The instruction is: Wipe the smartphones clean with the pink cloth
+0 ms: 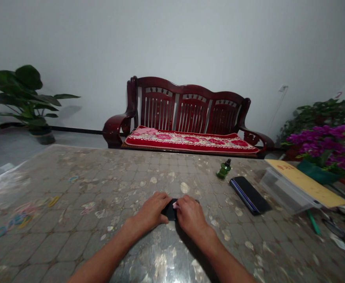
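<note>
Patterned counter (101,188), mid-frame: left hand (151,210) and right hand (191,214), fingers of each curled tight around one small black object (170,211); phone (250,194) lies off right.

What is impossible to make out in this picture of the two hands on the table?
Head view: the black object is mostly covered by the left hand and right hand; kind unclear.
Head view: the pink bit by the right hand is too small to identify.
Head view: the coloured bands on the table are blurred.
Head view: items beside the clear box are blurred and cut off by the right edge.
</note>
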`<state>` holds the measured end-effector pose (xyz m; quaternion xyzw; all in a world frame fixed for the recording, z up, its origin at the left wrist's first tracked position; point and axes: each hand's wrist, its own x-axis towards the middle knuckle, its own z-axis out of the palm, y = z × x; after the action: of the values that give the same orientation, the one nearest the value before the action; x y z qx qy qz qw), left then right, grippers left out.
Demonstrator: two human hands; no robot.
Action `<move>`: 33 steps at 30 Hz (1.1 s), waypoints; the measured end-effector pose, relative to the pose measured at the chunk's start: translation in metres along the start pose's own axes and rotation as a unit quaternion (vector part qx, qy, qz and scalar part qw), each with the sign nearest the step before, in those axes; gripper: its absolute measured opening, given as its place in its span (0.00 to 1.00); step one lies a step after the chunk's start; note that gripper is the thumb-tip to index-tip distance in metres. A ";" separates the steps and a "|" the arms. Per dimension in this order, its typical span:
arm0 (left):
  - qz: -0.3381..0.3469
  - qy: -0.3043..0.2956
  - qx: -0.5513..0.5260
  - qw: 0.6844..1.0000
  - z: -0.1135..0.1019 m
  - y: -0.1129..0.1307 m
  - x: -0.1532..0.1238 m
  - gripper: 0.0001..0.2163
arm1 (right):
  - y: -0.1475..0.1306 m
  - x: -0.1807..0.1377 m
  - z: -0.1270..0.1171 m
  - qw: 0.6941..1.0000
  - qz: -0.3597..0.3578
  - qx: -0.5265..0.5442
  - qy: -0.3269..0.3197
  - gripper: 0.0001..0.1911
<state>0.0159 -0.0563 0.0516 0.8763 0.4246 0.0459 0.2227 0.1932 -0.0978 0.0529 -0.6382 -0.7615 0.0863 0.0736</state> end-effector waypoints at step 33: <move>-0.031 0.004 -0.004 1.000 0.001 0.000 -0.001 0.24 | 0.049 -0.011 -0.008 0.999 0.003 0.031 -0.013 0.09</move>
<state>0.0154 -0.0571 0.0507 0.8619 0.4521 0.0438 0.2256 0.2442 -0.0995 0.0490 -0.6366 -0.7575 0.1184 0.0831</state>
